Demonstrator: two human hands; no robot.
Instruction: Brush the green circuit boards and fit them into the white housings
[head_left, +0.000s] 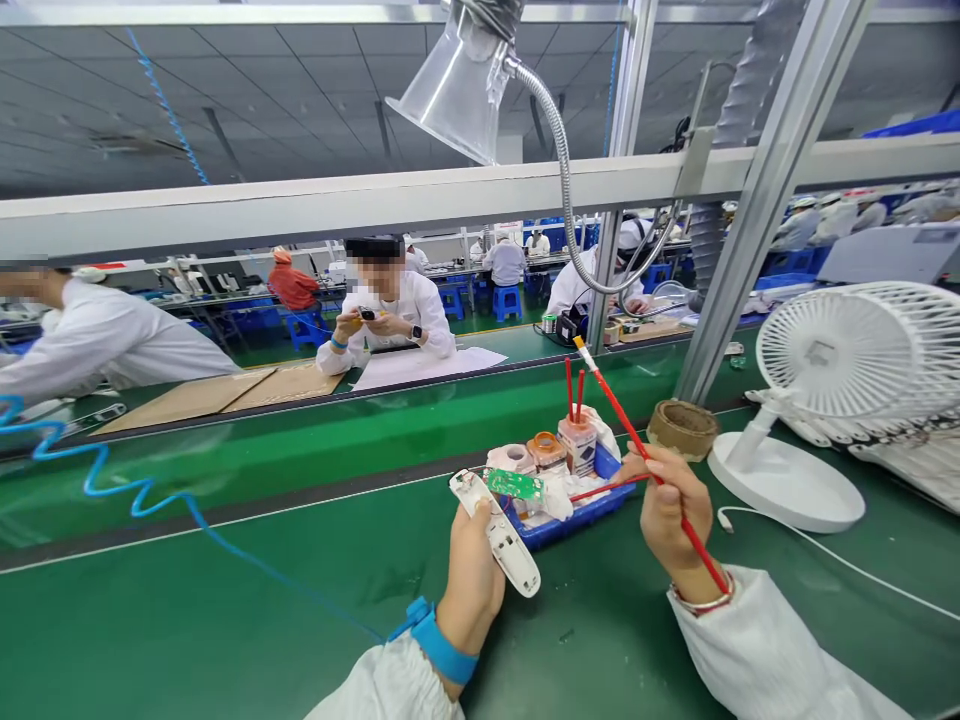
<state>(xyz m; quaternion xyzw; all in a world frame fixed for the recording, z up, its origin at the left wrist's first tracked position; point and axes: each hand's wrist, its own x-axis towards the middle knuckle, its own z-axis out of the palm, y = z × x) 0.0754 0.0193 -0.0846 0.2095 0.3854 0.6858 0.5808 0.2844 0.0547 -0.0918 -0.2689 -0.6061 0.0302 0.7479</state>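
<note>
Both hands work apart above the green bench mat (pixel 600 640): the left hand (pixel 471 590) grips a white plastic housing (pixel 504 540) around its body, while the right hand (pixel 675 515) pinches a red-handled brush (pixel 637 435) much like a pen. That housing sits just left of the blue tray (pixel 574 528), with a green circuit board (pixel 514 485) beside the tray's corner. The housing looks light, stiff and easily held by its sides; the board seems fragile, best taken by its edges.
</note>
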